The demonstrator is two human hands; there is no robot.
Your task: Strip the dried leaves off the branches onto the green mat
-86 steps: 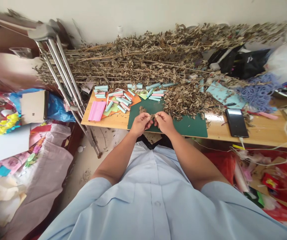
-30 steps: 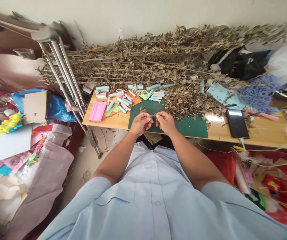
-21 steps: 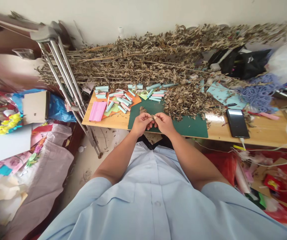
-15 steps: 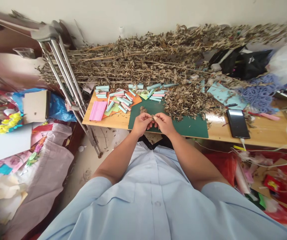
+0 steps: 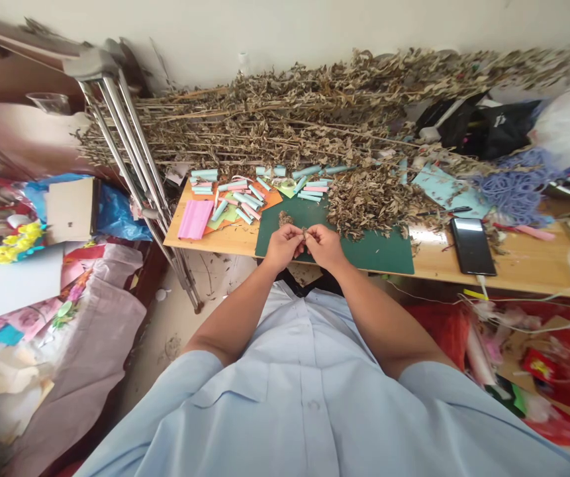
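Note:
My left hand point(image 5: 283, 246) and my right hand point(image 5: 323, 246) meet at the near edge of a green cutting mat point(image 5: 379, 256). Both are closed, with thumbs and fingertips pinched together on a small bit of dried leaf point(image 5: 304, 232) that mostly hides between them. Just beyond my left hand lies a small brownish clump of dried leaf point(image 5: 285, 217). A heap of loose dried leaves point(image 5: 369, 199) covers the mat's far right part. Blue and pink paper rolls point(image 5: 245, 199) lie in a group to the left, beside a folded pink paper point(image 5: 195, 219).
Long dried leafy stalks point(image 5: 265, 126) stretch along the back by the wall. A metal crutch point(image 5: 130, 146) leans at the left. A plugged-in phone point(image 5: 472, 245), a pen point(image 5: 443, 211) and blue yarn point(image 5: 516, 185) lie to the right. Bags crowd the floor at the lower right.
My hands stay pinched together in the same place, with only slight shifts of the fingers. Nothing else has visibly moved.

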